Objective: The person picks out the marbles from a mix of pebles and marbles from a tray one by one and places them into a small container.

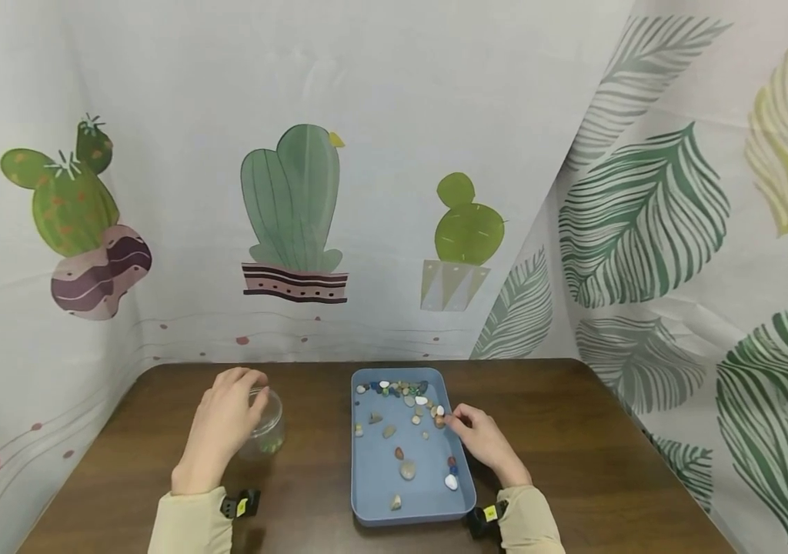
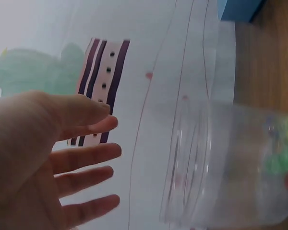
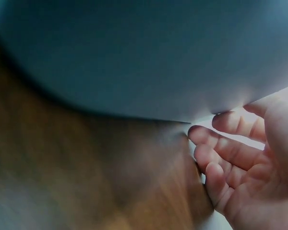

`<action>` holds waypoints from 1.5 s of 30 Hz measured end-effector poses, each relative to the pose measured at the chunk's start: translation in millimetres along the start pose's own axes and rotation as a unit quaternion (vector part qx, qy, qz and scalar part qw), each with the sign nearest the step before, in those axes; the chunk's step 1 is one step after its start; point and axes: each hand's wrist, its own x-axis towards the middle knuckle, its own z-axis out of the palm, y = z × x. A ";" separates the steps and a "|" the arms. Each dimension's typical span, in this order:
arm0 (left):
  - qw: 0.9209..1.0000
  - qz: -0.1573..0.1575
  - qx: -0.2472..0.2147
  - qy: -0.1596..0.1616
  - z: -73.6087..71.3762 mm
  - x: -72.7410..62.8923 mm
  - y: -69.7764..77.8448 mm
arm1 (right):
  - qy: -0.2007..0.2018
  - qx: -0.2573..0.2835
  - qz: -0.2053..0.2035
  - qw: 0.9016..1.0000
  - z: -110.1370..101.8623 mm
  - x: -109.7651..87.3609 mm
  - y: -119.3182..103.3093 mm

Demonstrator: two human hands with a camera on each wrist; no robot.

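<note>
In the head view, the right hand reaches over the right side of the tray, fingertips beside a brown stone; picking it well would likely mean pinching it by its sides, away from the wall and neighbouring stones. Whether that grip has hold of anything cannot be told. The left hand is at the mouth of the jar, left of the tray on the tabletop. The left wrist view shows its fingers spread, holding nothing. In the right wrist view, the tray wall partly hides the fingertips.
</note>
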 end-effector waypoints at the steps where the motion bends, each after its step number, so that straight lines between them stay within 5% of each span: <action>1: 1.000 0.009 -0.003 0.006 2.1 1.9 2.8 | 0.002 -0.001 -0.002 1.000 0.3 0.7 0.1; 11: 0.998 0.058 -0.029 0.016 31.9 15.3 25.3 | -0.010 0.003 -0.008 1.000 2.7 0.8 0.3; 18: 0.994 0.040 -0.087 -0.054 70.8 26.6 34.9 | 0.001 0.008 0.006 1.000 -0.6 -2.6 1.2; 28: 0.984 0.009 -0.111 -0.142 124.8 39.3 38.2 | -0.003 0.012 0.004 1.000 -0.7 -1.1 0.7; 45: 0.973 0.008 -0.141 -0.182 159.8 58.5 40.4 | 0.000 0.005 0.002 1.000 0.1 0.3 0.5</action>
